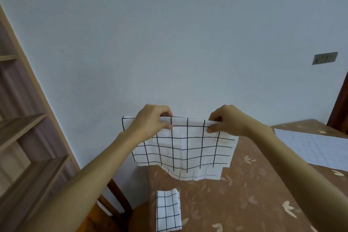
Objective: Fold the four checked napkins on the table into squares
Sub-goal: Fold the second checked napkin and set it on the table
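Note:
A white napkin with black grid lines [185, 149] hangs in the air above the table's far edge. My left hand [150, 121] pinches its top edge on the left and my right hand [228, 120] pinches the top edge on the right. The cloth droops doubled, its lower hem near the tabletop. A folded checked napkin [168, 211] lies flat near the table's left edge, below the held one. Another checked napkin [318, 147] lies spread out at the right side of the table.
The table carries a brown cloth with a pale leaf print [235, 198]. A wooden chair [116, 205] stands at the table's left side. Wooden shelving [24, 137] runs along the left. A plain wall with a socket plate [324, 58] is ahead.

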### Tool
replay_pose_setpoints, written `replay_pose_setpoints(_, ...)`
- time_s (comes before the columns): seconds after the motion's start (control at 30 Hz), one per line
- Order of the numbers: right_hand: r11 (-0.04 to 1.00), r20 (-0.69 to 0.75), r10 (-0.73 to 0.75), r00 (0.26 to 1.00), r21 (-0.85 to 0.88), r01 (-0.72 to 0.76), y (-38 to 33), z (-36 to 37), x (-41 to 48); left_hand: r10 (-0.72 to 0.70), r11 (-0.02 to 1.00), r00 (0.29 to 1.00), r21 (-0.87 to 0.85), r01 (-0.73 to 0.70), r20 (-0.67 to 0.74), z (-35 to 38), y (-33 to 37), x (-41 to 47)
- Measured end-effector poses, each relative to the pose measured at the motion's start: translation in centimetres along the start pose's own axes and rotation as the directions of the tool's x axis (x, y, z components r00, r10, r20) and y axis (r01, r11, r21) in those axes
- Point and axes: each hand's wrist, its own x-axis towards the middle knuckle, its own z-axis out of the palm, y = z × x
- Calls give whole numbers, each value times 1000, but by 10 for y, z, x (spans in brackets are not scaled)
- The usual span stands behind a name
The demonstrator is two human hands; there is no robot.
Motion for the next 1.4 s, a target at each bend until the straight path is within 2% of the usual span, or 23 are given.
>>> replay_pose_setpoints(0.13,1000,-2,4,1000,-25,-4,-4,2,0,18,997,1000,71,-19,19,-3,1,2)
replay_pose_setpoints(0.23,999,-23,-15,1000,-38,14,-10,2,2,56,990,993,120,-69,101,-3,6,1)
replay_pose_setpoints(0.33,999,-45,-31,998,-33,30,-18,3,5,104,991,982,66,-115,160,6,18,0)
replay_pose_setpoints(0.43,998,-67,-60,996,-27,59,-24,4,5,122,991,987,43,-127,109,14,27,2)
replay_pose_setpoints(0.67,999,-95,13,995,49,-8,-2,-10,-6,37,996,998,-83,-33,42,9,0,5)
replay_pose_setpoints(0.93,987,-115,-59,992,142,75,0,-11,-7,51,990,994,-136,-37,96,17,-5,0)
replay_pose_setpoints(1.17,959,-153,-87,984,253,124,3,-12,-10,94,963,985,-266,-53,144,26,-6,-6)
replay_pose_setpoints(1.27,914,-226,-66,972,378,150,-1,-12,-8,108,931,975,-364,-30,194,34,3,-12)
replay_pose_setpoints(1.33,934,-363,-29,931,321,154,-2,-10,-7,91,901,979,-433,-3,182,44,5,-13)
replay_pose_setpoints(1.4,966,-483,51,874,246,79,6,-4,-5,33,868,987,-493,51,160,51,6,-14)
